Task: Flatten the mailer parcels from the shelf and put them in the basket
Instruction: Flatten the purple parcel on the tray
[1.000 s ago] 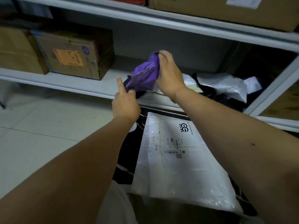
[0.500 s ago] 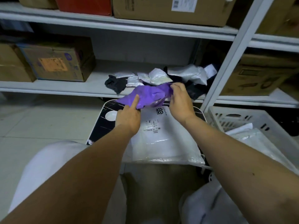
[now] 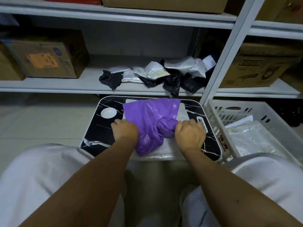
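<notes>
On the black table [image 3: 95,136], both hands' fingers clamp the purple mailer [image 3: 150,122] (crumpled).

Mailer [image 3: 152,122] on tray table [image 3: 98,133]; basket [image 3: 218,128] right; shelf [image 3: 65,82] behind.

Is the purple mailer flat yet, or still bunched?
Partly spread. The purple mailer's far half lies open on the tray table; its near half is bunched between the left hand and right hand.
</notes>
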A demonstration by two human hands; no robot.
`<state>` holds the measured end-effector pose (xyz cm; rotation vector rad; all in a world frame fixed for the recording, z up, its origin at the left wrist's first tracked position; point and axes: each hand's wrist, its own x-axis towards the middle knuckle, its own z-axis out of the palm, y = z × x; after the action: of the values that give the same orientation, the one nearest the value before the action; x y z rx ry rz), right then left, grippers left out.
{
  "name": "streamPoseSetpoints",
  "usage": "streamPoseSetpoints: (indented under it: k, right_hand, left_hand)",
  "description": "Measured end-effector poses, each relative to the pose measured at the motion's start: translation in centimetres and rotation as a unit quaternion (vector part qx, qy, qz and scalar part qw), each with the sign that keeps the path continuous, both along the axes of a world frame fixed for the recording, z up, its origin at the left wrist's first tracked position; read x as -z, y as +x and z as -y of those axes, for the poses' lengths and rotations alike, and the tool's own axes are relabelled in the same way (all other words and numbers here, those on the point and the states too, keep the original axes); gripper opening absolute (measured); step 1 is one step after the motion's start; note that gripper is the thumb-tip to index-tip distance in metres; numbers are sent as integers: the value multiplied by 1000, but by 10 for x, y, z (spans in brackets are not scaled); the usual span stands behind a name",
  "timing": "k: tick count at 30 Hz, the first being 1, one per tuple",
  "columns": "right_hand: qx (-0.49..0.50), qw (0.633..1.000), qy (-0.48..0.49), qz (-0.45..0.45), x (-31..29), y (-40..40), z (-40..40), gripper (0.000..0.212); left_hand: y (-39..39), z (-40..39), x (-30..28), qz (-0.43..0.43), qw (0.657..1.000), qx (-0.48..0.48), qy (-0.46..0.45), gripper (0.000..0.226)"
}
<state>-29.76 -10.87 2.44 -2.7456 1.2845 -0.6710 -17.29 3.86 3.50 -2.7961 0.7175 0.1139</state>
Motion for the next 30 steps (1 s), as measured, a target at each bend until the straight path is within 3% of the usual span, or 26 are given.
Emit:
streamPoseSetpoints:
  k: [3, 5, 10, 13, 17, 19, 22, 26, 28, 30]
  right_hand:
    - [-96, 995, -3, -7, -3, 23, -2, 32]
    - [-188, 978, 35, -88, 0, 37, -5, 45]
    - [-286, 918, 69, -266, 34, 39, 4, 60]
    - [-272, 908, 83, -308, 60, 28, 14, 60]
    - [-262, 901, 102, -330, 72, 26, 13, 61]
    - [-256, 904, 107, -326, 72, 29, 13, 61]
    - [-233, 935, 63, -259, 65, 37, 10, 47]
    - [-172, 977, -57, -112, 44, 64, 7, 38]
    - [-158, 984, -84, -19, 38, 84, 11, 21]
    - [-188, 979, -69, -22, 30, 101, 15, 35]
  left_hand:
    - [-6, 20, 6, 56, 983, 19, -173, 49]
    - [-17, 36, 22, 6, 975, 58, -213, 58]
    - [-23, 40, 76, -79, 974, 96, -188, 61]
    - [-21, 36, 91, -84, 972, 157, -150, 68]
    - [-13, 33, 106, -131, 967, 165, -142, 75]
    - [-9, 31, 108, -140, 966, 170, -138, 80]
    - [-8, 37, 87, -131, 966, 142, -174, 62]
    - [6, 47, 59, 72, 956, 116, -261, 18]
    - [24, 50, 56, 129, 947, 84, -283, 34]
    - [43, 52, 54, 107, 952, 88, -275, 60]
